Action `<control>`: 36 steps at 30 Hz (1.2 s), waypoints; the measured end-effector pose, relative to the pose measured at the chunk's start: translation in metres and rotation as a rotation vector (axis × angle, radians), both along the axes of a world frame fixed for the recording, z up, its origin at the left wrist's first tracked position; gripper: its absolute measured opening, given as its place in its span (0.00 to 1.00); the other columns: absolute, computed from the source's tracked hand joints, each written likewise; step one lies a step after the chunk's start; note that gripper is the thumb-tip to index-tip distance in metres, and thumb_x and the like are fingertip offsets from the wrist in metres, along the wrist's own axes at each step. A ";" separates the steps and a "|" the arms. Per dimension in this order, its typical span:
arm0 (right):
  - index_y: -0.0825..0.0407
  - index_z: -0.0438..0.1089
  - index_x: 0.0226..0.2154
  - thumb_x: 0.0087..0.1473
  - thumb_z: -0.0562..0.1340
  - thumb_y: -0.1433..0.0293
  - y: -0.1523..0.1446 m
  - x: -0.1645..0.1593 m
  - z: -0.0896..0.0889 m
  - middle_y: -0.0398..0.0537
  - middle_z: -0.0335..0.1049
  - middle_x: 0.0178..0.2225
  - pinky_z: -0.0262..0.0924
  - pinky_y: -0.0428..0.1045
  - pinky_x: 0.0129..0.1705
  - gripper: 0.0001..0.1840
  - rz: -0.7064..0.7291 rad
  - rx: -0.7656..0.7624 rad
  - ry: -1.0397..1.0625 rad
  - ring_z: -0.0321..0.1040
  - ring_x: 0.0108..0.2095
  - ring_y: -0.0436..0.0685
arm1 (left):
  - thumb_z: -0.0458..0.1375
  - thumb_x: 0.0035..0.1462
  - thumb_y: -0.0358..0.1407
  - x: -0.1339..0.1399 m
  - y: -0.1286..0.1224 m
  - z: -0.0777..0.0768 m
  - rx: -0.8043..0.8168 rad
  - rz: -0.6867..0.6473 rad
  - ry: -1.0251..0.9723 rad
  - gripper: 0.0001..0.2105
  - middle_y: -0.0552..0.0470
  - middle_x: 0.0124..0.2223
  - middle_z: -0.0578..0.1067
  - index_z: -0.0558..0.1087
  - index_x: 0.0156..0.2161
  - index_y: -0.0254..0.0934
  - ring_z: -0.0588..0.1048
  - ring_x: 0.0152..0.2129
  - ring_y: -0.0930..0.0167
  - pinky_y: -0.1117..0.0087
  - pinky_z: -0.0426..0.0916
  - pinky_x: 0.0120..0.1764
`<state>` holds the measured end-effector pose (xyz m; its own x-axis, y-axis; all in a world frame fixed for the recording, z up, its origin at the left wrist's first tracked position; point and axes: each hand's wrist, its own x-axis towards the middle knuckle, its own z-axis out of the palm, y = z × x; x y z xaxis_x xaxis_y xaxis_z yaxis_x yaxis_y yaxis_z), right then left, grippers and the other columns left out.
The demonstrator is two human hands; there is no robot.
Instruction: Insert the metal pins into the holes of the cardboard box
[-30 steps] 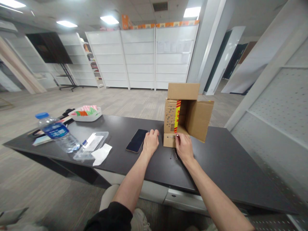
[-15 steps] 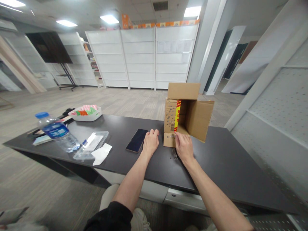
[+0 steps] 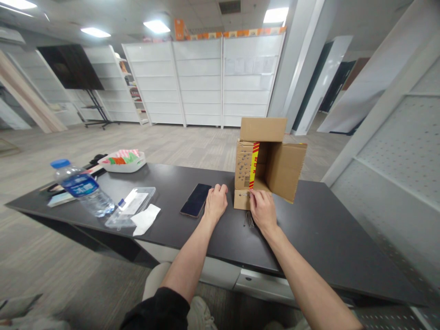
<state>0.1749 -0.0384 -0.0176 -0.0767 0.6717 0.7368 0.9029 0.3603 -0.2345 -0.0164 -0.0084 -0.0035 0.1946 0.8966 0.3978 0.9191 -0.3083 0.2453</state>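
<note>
An open cardboard box (image 3: 243, 160) stands on the dark table, its side dotted with many small round metal heads. A row of similar heads shows on its lower front flap (image 3: 241, 199). At that flap my right hand (image 3: 263, 211) is closed in a pinch, thumb and fingertips against the cardboard; whatever is between them is hidden. Several long thin nails (image 3: 250, 220) lie on the table just left of my right wrist. Loosely curled, my left hand (image 3: 216, 203) rests on the table between the smartphone (image 3: 195, 200) and the box, with nothing visible in it.
Toward the left are a clear plastic case (image 3: 142, 197), a white paper piece (image 3: 147, 220) and a tilted water bottle (image 3: 84, 189). Behind them sits a white tray (image 3: 129, 166) with colourful packets. A perforated panel (image 3: 398, 151) rises beyond the table's right end.
Almost nothing differs. My right hand stays at the box's lower flap with its fingertips slightly shifted, and my left hand has not moved.
</note>
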 end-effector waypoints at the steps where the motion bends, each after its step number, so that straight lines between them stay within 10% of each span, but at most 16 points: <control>1: 0.52 0.72 0.45 0.66 0.50 0.71 0.001 0.000 -0.001 0.55 0.73 0.39 0.59 0.55 0.45 0.16 0.021 0.000 0.011 0.67 0.42 0.61 | 0.46 0.62 0.25 0.000 0.000 0.000 -0.002 0.001 0.000 0.12 0.48 0.42 0.71 0.69 0.42 0.40 0.71 0.39 0.68 0.65 0.64 0.50; 36: 0.51 0.74 0.40 0.63 0.54 0.73 0.002 0.003 -0.005 0.53 0.72 0.36 0.58 0.54 0.43 0.13 -0.017 -0.029 -0.015 0.66 0.40 0.61 | 0.46 0.62 0.25 0.000 0.000 0.000 0.022 -0.009 0.008 0.11 0.48 0.41 0.71 0.68 0.41 0.40 0.71 0.39 0.68 0.65 0.63 0.49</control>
<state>0.1780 -0.0363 -0.0227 -0.0760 0.6938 0.7161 0.9121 0.3386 -0.2313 -0.0167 -0.0089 -0.0031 0.2059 0.8859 0.4157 0.9181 -0.3219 0.2311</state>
